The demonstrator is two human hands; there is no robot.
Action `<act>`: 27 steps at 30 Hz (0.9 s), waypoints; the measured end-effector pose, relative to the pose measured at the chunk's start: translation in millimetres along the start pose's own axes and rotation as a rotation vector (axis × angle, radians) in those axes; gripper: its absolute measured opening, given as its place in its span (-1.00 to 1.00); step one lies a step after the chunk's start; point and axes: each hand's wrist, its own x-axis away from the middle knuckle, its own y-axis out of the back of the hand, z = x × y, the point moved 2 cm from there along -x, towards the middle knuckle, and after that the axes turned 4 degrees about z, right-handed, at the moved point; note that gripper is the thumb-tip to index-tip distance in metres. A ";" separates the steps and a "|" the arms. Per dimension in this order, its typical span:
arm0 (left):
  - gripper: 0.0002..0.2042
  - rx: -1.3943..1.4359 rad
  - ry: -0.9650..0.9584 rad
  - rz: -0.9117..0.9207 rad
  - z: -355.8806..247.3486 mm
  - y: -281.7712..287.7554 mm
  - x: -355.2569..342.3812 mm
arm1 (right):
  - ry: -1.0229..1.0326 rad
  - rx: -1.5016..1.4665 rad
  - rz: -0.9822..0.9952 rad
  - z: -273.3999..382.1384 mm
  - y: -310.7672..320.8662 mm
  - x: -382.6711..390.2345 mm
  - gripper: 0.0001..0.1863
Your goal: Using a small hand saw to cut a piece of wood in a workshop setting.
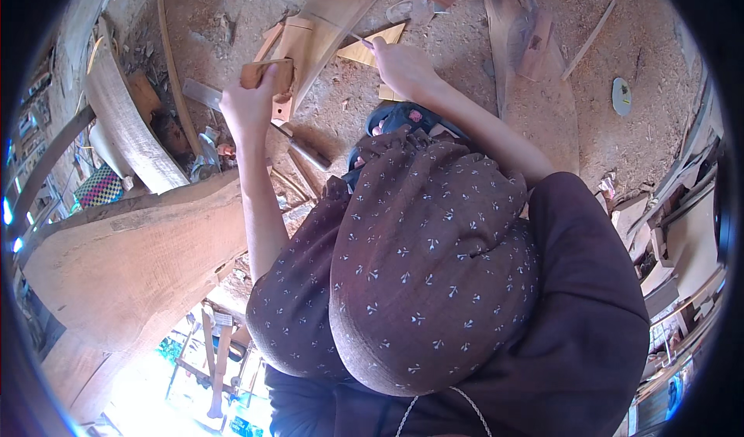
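My left hand (pixel 249 105) is closed around a small brown wooden block (pixel 267 73), its thumb on the top. This block is just over a longer pale wooden piece (pixel 294 40) with a hole near its lower end. My right hand (pixel 401 67) pinches a thin pencil-like stick (pixel 362 41), which points left. Beneath the stick lies a yellow triangular wooden piece (pixel 376 47) on the dusty ground. A small yellow offcut (pixel 390 94) is by my right wrist, near my feet. A dark rod-shaped tool (pixel 306 150) lies below my left hand.
Large curved planks (pixel 136 123) lean at the left, and a thick wooden slab (pixel 139 251) lies beside my left arm. Wide boards (pixel 341 3) are spread ahead. A thin strip (pixel 589 39) and an oval pale disc (pixel 621 96) lie to the right, with stacked boards (pixel 694 239) farther right.
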 end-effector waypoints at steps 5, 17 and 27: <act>-0.51 -0.016 0.121 -0.013 15.4 11.8 -19.8 | -0.007 0.046 0.019 -5.5 -4.3 3.7 -0.73; -0.48 -0.068 0.027 -0.033 24.0 8.9 -26.8 | 0.083 -0.010 0.042 11.0 2.0 -2.0 -0.82; -0.48 -0.072 -0.046 0.007 17.4 12.9 -26.6 | 0.050 -0.002 0.013 11.7 4.2 -2.9 -0.81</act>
